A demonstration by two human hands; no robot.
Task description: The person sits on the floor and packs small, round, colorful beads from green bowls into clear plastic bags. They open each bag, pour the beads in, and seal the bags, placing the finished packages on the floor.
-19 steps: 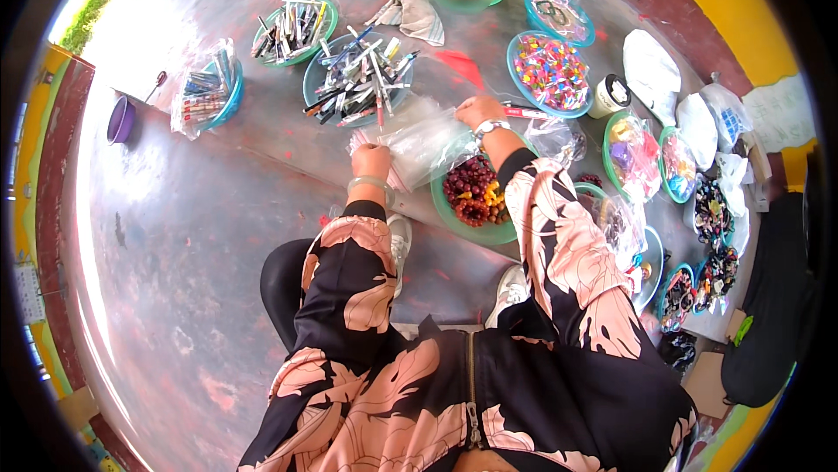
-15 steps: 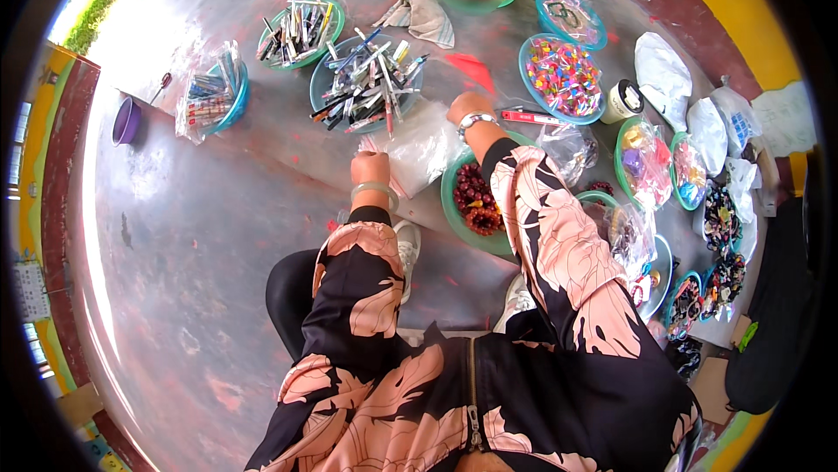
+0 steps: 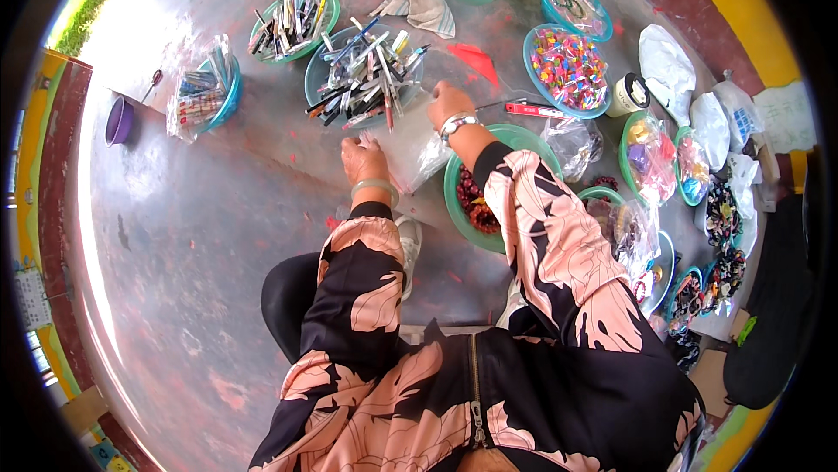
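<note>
Setting: a person in a black jacket with pink flower print sits on a grey concrete floor (image 3: 175,236), looking down on many shallow bowls of small goods.
Left hand (image 3: 364,160): rests palm down on the near edge of a clear plastic bag (image 3: 415,151) lying flat on the floor. The fingers look closed onto the film, but whether they pinch it or only press it cannot be told. A pale bangle sits on this wrist.
Right hand (image 3: 448,103): lies at the far edge of the same bag, just beside the blue bowl of pens (image 3: 365,75), fingers curled down. Whether it grips the bag or a pen cannot be told. A metal watch is on the wrist.
Bag position: between the two hands, in front of the person, between the pen bowl and the green bowl of dark red beads (image 3: 478,201).
Nearby: a second bowl of pens (image 3: 292,22) further off to the left, a bowl of coloured beads (image 3: 569,68) to the right, a red pen (image 3: 534,110) on the floor beside it, a grey cloth (image 3: 419,7) beyond.
Handling advice: thin film slides and clings, so it likely helps to hold the near edge down with one hand while the other lifts the mouth open, keeping sleeves clear of the bead bowl.
</note>
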